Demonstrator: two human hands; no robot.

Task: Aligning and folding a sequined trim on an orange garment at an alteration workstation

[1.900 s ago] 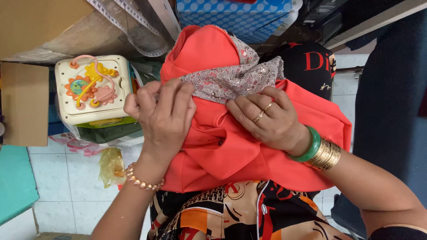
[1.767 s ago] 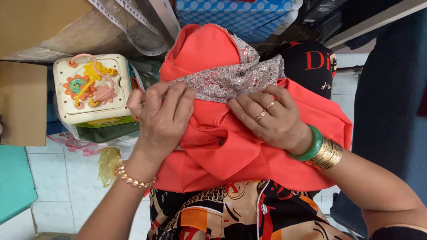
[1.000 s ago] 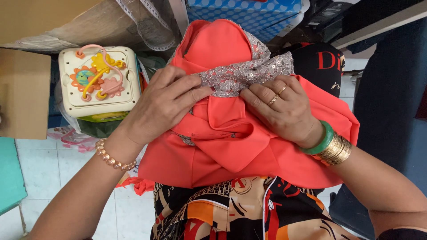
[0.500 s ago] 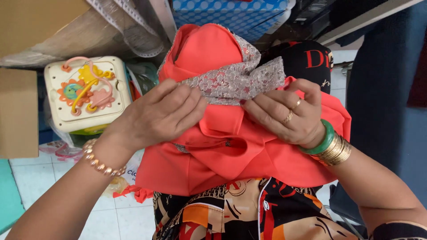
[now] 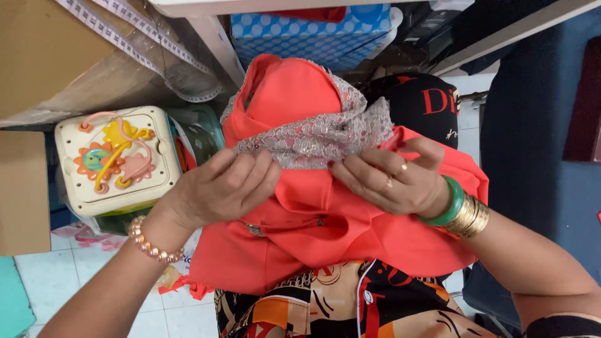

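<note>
Orange-red garment (image 5: 325, 219) w/ silvery lace trim, bunched on lap.

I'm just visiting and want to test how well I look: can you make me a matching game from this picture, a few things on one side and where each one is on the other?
Things:
1. bead bracelet
2. green bangle
3. toy cube
4. lace trim

Places:
A. on the right wrist, next to gold bangles
B. pinched between the left hand and right hand, on the coral garment
C. on the left wrist
D. to the left of the garment, on the floor side

Pairs: 1-C, 2-A, 3-D, 4-B
</note>
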